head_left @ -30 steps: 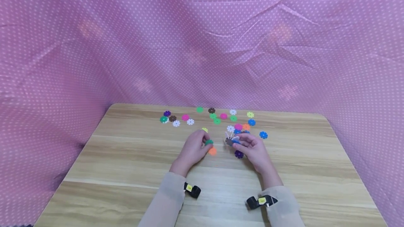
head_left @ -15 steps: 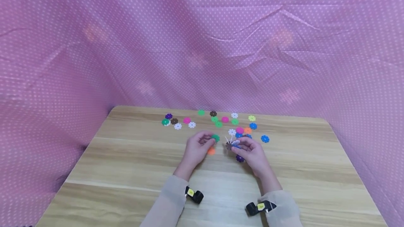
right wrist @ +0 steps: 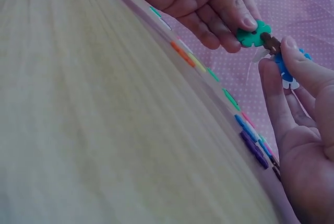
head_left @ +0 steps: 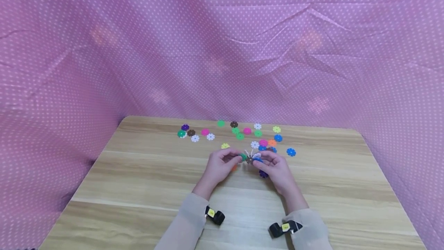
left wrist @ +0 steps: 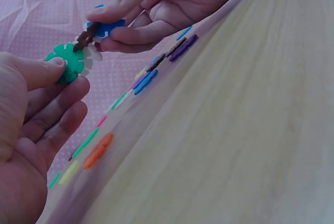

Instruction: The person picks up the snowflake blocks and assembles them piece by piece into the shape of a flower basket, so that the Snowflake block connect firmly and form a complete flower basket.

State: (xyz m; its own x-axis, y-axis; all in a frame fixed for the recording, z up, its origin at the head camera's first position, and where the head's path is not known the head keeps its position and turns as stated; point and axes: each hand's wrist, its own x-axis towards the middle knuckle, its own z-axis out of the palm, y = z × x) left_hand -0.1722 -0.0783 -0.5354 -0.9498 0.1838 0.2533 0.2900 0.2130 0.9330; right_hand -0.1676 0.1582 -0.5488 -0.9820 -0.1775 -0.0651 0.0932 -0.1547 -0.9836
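My left hand pinches a green interlocking disc between thumb and fingers. Opposite it, my right hand grips a blue disc that belongs to a small joined cluster. A brown disc and white discs stick out from that cluster toward the left hand. In both wrist views the green disc's edge meets the brown disc, slots close together. The cluster is held up above the table, and my right fingers partly cover it.
Several loose discs lie flat across the back of the wooden table. An orange disc is beside my left hand, a purple disc under my right. A pink dotted cloth surrounds the table's back and sides.
My left hand has moved right, carrying the green disc up to the brown disc. A yellow disc behind that hand shows again. The right hand has hardly moved.
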